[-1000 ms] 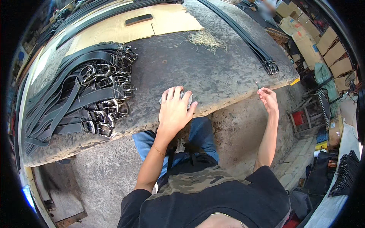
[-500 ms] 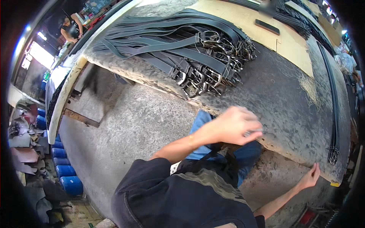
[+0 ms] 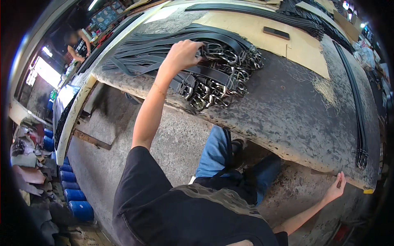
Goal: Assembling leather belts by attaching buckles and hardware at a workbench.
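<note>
So we've got our left hand [image 3: 182, 55] reaching out over the big pile of black belts [image 3: 193, 61] on the grey bench [image 3: 287, 110]. The fingers [image 3: 196, 46] are curled down onto the straps right by the metal buckles [image 3: 221, 78], but we honestly can't tell if they've actually closed on a belt or are just resting on top. The pile sits on the left part of the bench near its front edge, straps fanned out to the left, buckle ends bunched together on the right. Our right hand [image 3: 337, 187] is way off at the far right, fingers loosely spread and holding nothing, touching the underside of the bench edge. Another bundle of long black straps [image 3: 360, 123] runs along the right side of the bench. There's a tan board [image 3: 262, 35] lying further back with a small dark block [image 3: 278, 33] on it.
</note>
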A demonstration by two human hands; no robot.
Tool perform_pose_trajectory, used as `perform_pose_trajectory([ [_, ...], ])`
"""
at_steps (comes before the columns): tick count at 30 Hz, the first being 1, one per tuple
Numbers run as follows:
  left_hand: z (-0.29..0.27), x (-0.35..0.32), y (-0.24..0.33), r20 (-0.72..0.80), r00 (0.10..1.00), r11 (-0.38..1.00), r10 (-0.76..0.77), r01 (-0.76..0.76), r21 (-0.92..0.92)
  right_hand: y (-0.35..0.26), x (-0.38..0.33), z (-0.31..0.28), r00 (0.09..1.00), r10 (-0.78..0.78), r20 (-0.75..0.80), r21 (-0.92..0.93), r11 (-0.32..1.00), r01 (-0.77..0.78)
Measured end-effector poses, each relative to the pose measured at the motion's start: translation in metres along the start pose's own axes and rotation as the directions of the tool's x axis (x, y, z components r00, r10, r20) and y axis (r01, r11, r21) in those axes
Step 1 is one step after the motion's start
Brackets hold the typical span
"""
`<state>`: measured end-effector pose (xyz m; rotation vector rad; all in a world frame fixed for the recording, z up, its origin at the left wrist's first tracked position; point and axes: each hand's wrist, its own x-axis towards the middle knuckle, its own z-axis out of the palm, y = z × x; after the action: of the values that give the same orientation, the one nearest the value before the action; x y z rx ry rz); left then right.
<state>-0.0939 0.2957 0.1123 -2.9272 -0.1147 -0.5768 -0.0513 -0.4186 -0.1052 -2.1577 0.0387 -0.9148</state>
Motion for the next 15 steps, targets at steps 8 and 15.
perform_pose_trajectory([
  [8,-0.005,-0.002,0.019,-0.016,0.999,0.987,-0.041,0.038,-0.158,-0.019,0.0,-0.006,0.978,0.154,-0.139,0.188,0.974,-0.126],
  [15,0.001,-0.005,0.003,0.035,0.999,0.952,0.019,-0.008,-0.306,-0.025,0.004,-0.012,0.973,0.203,-0.11,0.211,0.961,-0.176],
])
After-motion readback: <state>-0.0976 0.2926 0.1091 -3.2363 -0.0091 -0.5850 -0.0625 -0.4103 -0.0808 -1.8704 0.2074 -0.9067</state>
